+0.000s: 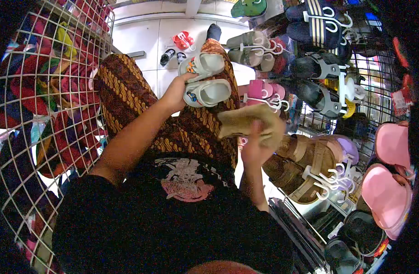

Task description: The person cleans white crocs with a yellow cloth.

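Note:
My left hand [175,93] is closed on a pair of pale grey children's clogs [201,97], held side by side above my lap. Small colourful charms decorate their uppers. To the right of the clogs, a tan cloth [243,119] is in my right hand [255,148], which is smeared by motion. The cloth hangs apart from the clogs, with its folds partly covering my fingers.
Sandals on white hangers [330,71] line a rack on the right, with brown sandals [303,160] and pink clogs [385,196] lower down. A wire grid [49,109] stands at left. Red clogs [184,40] and small black shoes [167,57] lie on the tiled floor.

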Demonstrator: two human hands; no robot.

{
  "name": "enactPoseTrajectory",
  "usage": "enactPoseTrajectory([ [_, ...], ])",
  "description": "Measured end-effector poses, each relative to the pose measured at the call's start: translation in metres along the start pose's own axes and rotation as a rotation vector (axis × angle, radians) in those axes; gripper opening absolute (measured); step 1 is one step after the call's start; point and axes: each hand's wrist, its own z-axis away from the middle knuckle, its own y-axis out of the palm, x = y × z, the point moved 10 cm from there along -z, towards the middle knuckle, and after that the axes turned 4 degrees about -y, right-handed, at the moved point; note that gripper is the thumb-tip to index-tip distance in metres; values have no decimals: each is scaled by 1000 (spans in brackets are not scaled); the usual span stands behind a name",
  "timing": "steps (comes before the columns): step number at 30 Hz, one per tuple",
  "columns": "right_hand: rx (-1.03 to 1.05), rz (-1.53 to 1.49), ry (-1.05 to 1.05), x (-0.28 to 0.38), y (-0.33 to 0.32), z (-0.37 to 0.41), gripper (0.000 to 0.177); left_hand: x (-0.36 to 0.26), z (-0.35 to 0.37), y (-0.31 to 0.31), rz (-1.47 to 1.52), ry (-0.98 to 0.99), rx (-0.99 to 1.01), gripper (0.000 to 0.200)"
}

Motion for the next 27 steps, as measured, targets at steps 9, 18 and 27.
enactPoseTrajectory([
  [9,367,-81,107,-25,49,23,34,4,0,0,-6,15,-25,36],
  [18,106,-152,253,-54,51,2,39,-29,25,6,-523,352,-228,28],
  [27,255,68,2,-58,69,-16,34,-33,27,13,-680,440,-285,27],
])
